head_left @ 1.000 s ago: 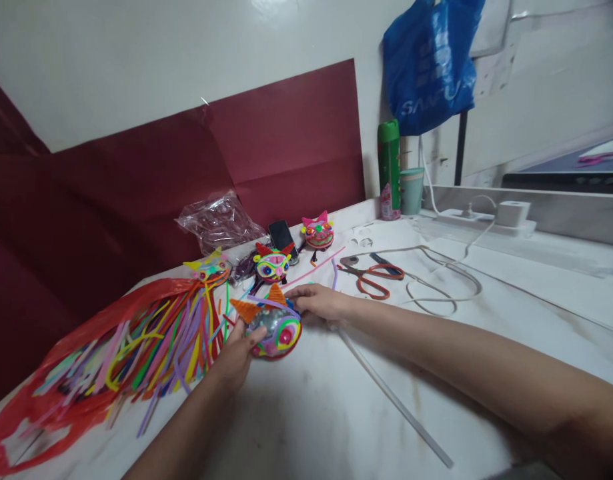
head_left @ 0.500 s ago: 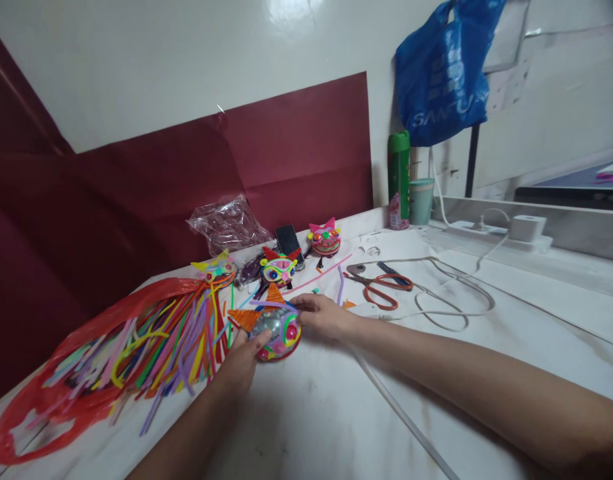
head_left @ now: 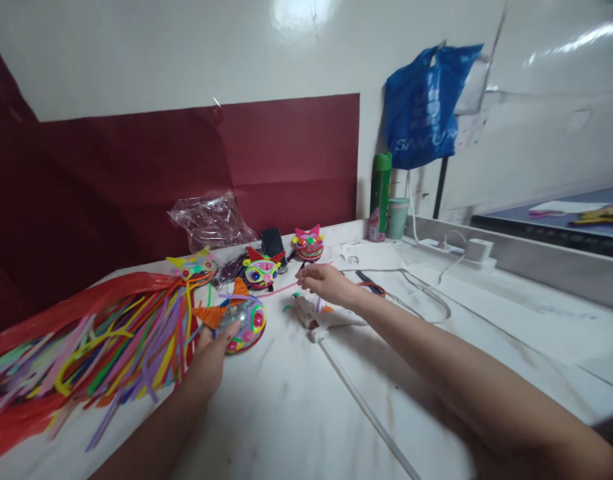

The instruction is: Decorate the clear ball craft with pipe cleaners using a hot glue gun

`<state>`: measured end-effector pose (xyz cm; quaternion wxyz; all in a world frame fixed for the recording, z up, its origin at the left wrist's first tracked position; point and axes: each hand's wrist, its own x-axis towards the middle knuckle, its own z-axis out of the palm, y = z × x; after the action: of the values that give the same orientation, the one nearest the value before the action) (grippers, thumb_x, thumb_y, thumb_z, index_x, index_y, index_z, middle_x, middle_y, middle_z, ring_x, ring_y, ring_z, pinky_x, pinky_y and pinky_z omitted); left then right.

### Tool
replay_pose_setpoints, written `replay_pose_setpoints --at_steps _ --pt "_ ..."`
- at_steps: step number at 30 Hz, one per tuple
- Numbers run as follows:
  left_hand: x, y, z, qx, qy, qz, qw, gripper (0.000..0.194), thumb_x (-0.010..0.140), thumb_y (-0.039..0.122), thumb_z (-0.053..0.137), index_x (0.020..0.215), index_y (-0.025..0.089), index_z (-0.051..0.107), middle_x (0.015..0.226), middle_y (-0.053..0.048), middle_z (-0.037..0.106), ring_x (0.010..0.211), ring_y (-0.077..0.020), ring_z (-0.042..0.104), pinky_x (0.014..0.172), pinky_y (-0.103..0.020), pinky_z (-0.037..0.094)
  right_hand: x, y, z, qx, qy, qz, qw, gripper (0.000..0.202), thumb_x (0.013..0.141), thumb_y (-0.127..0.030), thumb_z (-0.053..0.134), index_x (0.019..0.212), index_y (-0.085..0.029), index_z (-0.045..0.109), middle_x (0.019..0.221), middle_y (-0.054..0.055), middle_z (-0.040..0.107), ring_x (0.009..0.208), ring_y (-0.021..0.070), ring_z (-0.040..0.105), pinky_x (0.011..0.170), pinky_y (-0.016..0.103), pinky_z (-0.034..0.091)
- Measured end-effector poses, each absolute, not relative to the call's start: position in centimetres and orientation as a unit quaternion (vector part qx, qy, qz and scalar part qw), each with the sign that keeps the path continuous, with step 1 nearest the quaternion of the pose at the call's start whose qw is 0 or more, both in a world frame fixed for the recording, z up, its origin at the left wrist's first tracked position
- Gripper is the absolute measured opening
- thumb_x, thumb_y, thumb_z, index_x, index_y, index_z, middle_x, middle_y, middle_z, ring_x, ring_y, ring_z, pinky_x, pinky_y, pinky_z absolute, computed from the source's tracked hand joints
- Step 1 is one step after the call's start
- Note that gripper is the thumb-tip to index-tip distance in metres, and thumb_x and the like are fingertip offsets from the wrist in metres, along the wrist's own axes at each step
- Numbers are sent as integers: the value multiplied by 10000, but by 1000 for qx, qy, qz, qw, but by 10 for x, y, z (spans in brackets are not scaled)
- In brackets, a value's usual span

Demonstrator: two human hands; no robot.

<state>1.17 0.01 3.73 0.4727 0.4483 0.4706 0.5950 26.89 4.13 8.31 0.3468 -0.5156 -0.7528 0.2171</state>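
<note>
My left hand (head_left: 209,353) grips a small craft animal head (head_left: 251,327) by its left side, thumb on top. The head has orange ridged ears (head_left: 209,316), a silvery crown, and green, purple and pink foam strips around a red eye. My right hand (head_left: 326,281) is apart from the head, in the air with loosely curved fingers and nothing visible in them. Just below it lies a white glue gun (head_left: 304,311), partly behind the hand, its thick cord (head_left: 363,403) running toward me. Orange-handled scissors (head_left: 371,288) are mostly covered by my right forearm.
Finished-looking craft heads, one red-eared (head_left: 260,272) and one pink (head_left: 309,244), stand behind. At left, colourful foam strips (head_left: 131,340) lie on a red plastic bag (head_left: 101,297). A phone (head_left: 273,245), spray can (head_left: 381,197), cup (head_left: 397,218) and power strip (head_left: 456,252) line the back.
My right hand has let go of the craft head and lifted away to the right. My left hand still holds the head. The view has turned slightly right, and the glue gun shows more.
</note>
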Motion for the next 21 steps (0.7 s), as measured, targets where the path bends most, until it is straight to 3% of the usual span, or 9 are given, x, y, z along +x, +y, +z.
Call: replay_pose_setpoints --at_steps 5,9,13,17,21 --pt "16 -5 46 440 511 616 407 528 586 84 760 1061 270 623 1114 -15 690 1228 -268 520 1044 -340 392 286 15 79 -549 -818 69 157 209 646 -122 649 845 -110 713 901 172 717 907 319 636 772 364 462" --pt "21 -8 47 442 500 625 405 521 601 100 770 1071 272 627 1123 -16 695 1180 -258 564 1033 -336 406 289 1 59 -530 -846 -8 60 240 639 -164 688 875 -118 692 948 185 697 952 333 598 781 373 449" --pt "19 -5 37 431 477 629 437 538 636 149 773 1131 266 598 1091 -25 708 1073 -239 635 979 -335 454 286 4 41 -523 -850 -58 41 261 721 -144 595 975 -100 643 1017 187 666 977 310 567 804 368 430" --pt "14 2 26 427 443 655 439 519 632 98 757 1102 260 607 1063 -24 718 1131 -215 607 1004 -296 429 286 7 29 -523 -847 -79 56 214 757 -139 555 960 -111 616 993 159 657 956 275 550 811 339 408" --pt "17 -2 30 409 467 662 421 532 585 58 766 1061 252 627 1085 -36 712 1129 -255 605 1039 -350 397 289 4 20 -515 -849 -83 88 157 817 -177 511 925 -117 608 924 149 649 911 271 540 792 344 400"
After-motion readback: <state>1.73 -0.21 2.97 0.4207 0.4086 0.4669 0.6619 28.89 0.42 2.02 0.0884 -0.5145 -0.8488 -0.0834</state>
